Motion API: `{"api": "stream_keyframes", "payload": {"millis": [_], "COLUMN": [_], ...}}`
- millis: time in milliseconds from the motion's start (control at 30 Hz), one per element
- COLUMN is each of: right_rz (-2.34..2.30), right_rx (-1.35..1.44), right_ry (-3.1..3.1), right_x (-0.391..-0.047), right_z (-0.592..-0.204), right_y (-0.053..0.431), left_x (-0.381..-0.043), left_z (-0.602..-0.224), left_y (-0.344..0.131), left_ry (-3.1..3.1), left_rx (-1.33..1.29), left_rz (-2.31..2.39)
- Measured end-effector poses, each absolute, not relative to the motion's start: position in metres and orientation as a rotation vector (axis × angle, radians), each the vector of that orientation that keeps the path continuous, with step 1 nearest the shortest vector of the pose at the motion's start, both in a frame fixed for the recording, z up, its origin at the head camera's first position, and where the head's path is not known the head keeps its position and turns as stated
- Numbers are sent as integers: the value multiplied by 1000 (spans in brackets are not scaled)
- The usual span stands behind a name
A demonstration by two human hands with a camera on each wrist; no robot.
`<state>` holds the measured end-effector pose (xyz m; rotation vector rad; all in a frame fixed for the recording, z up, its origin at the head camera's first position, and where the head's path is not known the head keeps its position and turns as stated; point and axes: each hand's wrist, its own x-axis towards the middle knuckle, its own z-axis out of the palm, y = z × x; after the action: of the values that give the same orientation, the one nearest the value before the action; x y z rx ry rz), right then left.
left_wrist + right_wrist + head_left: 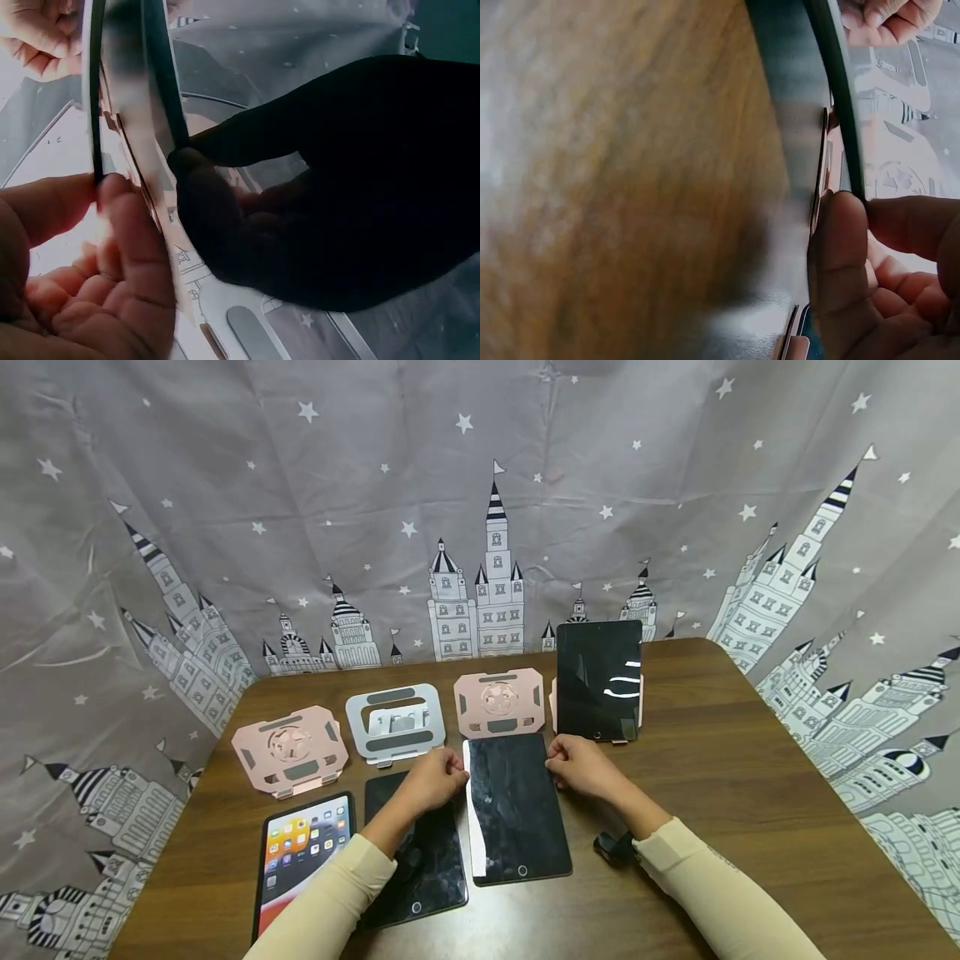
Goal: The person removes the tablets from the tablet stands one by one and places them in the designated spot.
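A black-screened tablet [517,810] with a round home button at its near edge is held between both hands in the head view. My left hand [435,779] pinches its left edge near the far corner. The right hand [588,768] grips the opposite edge at a similar height. In the left wrist view, thumb and fingers [135,225] clasp the thin rim. The right wrist view shows fingers [847,262] beneath the tablet's edge [847,112] and the thumb on the other side. Just beyond the tablet stands a pink tablet stand [500,703].
At the back right, a tablet [598,681] leans upright on another pink stand. A silver-blue stand [397,722] and a pink stand [292,752] are at left. Nearer lie a lit tablet [303,852] and a dark one [420,877], partly under the left forearm, on the wooden table [750,793].
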<state>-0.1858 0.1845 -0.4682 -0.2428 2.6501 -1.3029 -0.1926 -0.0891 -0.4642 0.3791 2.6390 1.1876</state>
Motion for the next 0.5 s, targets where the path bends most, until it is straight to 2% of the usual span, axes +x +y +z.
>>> {"api": "stream_keyframes", "payload": {"millis": [500], "right_rz": [-1252], "right_rx": [-182], "right_ry": [2591], "right_x": [-187], "right_z": [-473], "right_y": [182], "left_x": [-194], "left_z": [-467], "left_y": [-85], "left_ry": [2689], "left_rx": [383], "left_rz": [979]}}
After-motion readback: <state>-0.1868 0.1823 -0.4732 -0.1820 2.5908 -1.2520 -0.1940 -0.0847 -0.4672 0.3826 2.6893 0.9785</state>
